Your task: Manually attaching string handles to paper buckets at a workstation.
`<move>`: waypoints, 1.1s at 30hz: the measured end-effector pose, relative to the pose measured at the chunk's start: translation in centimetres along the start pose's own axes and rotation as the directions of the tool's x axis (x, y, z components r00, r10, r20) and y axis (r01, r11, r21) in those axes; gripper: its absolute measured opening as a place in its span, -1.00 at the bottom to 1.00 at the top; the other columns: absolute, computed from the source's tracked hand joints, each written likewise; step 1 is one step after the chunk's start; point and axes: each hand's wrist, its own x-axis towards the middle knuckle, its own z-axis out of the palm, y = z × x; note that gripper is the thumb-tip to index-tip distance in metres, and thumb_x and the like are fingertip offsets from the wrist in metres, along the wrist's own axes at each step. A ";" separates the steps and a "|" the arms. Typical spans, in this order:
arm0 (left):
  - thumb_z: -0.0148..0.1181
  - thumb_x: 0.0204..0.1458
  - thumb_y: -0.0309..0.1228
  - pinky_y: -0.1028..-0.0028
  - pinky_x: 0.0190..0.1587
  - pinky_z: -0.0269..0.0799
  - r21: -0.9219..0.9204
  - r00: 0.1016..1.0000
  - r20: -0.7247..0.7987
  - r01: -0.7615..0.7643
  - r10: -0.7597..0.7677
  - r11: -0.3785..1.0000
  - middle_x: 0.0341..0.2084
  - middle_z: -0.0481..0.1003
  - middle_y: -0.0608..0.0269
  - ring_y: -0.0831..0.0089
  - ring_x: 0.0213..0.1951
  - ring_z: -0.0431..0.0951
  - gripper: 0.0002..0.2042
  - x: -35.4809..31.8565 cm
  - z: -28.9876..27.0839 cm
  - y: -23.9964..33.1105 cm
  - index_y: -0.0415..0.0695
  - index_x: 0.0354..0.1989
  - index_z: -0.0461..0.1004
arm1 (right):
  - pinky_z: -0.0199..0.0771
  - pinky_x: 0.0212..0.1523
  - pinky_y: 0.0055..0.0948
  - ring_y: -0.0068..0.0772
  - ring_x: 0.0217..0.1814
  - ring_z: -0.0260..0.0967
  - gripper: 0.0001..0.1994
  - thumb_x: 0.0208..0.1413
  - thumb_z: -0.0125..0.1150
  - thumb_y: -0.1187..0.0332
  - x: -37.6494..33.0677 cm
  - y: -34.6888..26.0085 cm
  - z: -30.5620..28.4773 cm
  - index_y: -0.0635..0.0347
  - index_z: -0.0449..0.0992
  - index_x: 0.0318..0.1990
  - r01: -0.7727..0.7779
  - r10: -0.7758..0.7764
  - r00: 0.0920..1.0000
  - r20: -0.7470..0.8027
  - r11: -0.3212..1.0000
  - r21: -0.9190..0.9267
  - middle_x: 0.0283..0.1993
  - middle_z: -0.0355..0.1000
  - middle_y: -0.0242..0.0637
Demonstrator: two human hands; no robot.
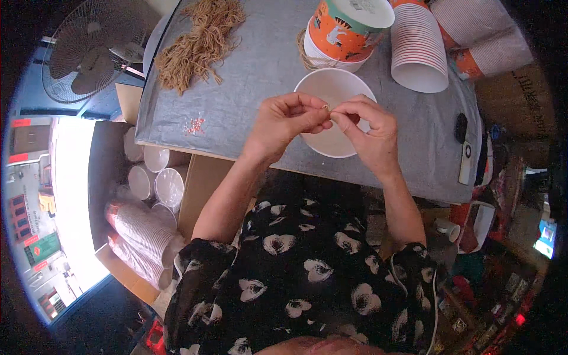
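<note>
My left hand (281,124) and my right hand (376,130) meet over the mouth of a white paper bucket (332,145). Both are closed in a pinch, fingertips almost touching. Between them shows a tiny tan bit that looks like the end of a cord (326,107); the rest of it is hidden by my fingers. Just behind stands a lidded bucket (337,38) printed orange and green, a tan cord loop hanging at its side. A tangled bundle of tan cords (204,44) lies at the far left of the table.
Small red-orange pieces (194,126) lie scattered on the grey-covered table (236,112). Nested bucket stacks (419,50) occupy the far right. Near the right edge lie a black object (461,127) and a white one (465,163). Wrapped stacks (142,236) sit in a carton at left, below a fan (92,50).
</note>
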 end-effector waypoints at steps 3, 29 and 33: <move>0.28 0.10 -0.53 0.50 -0.19 0.61 -0.037 1.000 0.009 -0.027 0.028 0.999 -0.33 0.60 0.12 0.40 -0.30 0.65 -0.83 0.0 0.0 -0.3 -0.32 -0.17 0.53 | 0.42 -0.30 -0.56 -0.58 -0.34 0.42 -0.91 0.04 0.32 0.54 -0.2 0.1 0.0 0.28 0.59 -0.29 -0.041 0.041 0.999 -0.004 0.999 0.015 -0.33 0.51 -0.36; 0.30 0.10 -0.49 0.54 -0.25 0.59 0.186 1.000 0.006 -0.010 0.009 0.982 -0.35 0.62 0.16 0.47 -0.30 0.65 -0.80 -0.4 0.4 1.0 -0.31 -0.15 0.53 | 0.43 -0.29 -0.55 -0.63 -0.37 0.40 -0.90 0.12 0.27 0.43 -0.4 1.1 0.2 0.28 0.56 -0.29 -0.176 0.174 0.984 0.023 0.979 0.103 -0.40 0.49 -0.41; 0.29 0.11 -0.48 0.54 -0.25 0.60 0.164 0.998 0.032 -0.049 0.044 0.985 -0.36 0.62 0.15 0.46 -0.30 0.65 -0.78 -0.4 0.3 0.7 -0.32 -0.11 0.51 | 0.42 -0.29 -0.55 -0.64 -0.38 0.38 -0.91 0.12 0.26 0.44 -0.4 1.3 0.2 0.28 0.55 -0.30 -0.192 0.192 0.981 0.013 0.975 0.112 -0.41 0.47 -0.43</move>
